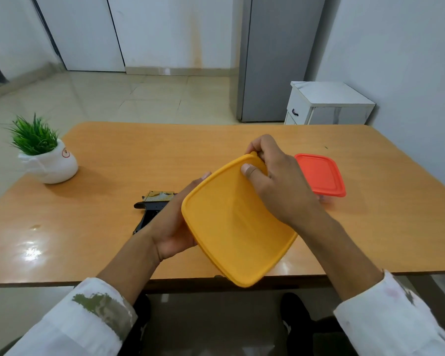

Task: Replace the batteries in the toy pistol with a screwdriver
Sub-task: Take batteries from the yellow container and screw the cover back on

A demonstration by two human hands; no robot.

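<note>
Head view: a yellow box (237,222) is gripped at its side by the left hand (172,227) and pinched at its far corner by the right hand (275,176), with the toy pistol (152,204) laid on the table (113,155) behind.

Bystanders on and behind the wooden worktop (139,155)

A small green plant in a white pot (46,160) stands at the worktop's far-left corner, and a box with a red lid (321,174) sits toward the right edge, well apart from the plant. Beyond the far edge lie a pale tiled floor (113,96), a tall grey fridge (275,60) and a low white cabinet (329,104) just beside it, against the right wall.
</note>
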